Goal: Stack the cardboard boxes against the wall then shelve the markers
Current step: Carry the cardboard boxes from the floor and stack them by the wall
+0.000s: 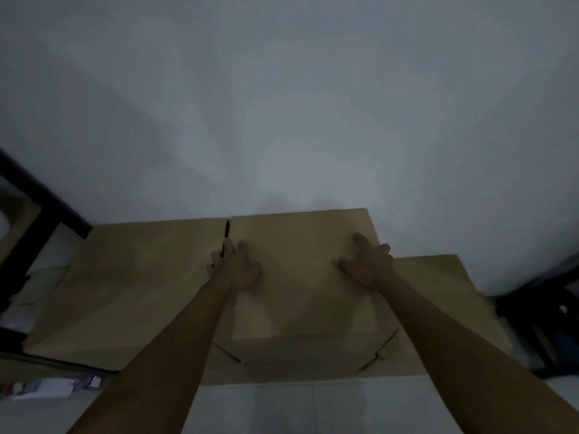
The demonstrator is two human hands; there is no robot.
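Note:
A tan cardboard box [300,245] stands against the pale wall, on top of a wider cardboard box [438,296]. Another cardboard box [125,277] stands beside it on the left. My left hand [239,267] rests on the top box's left edge, fingers curled at the dark gap between the two boxes. My right hand [369,264] lies flat on the top box with fingers spread. No markers can be made out in this dim view.
A black shelf frame [40,198] stands at the left. Dark furniture [545,311] sits at the right. A small packet [47,386] lies on the tiled floor [282,408] at lower left. The wall [282,104] fills the upper view.

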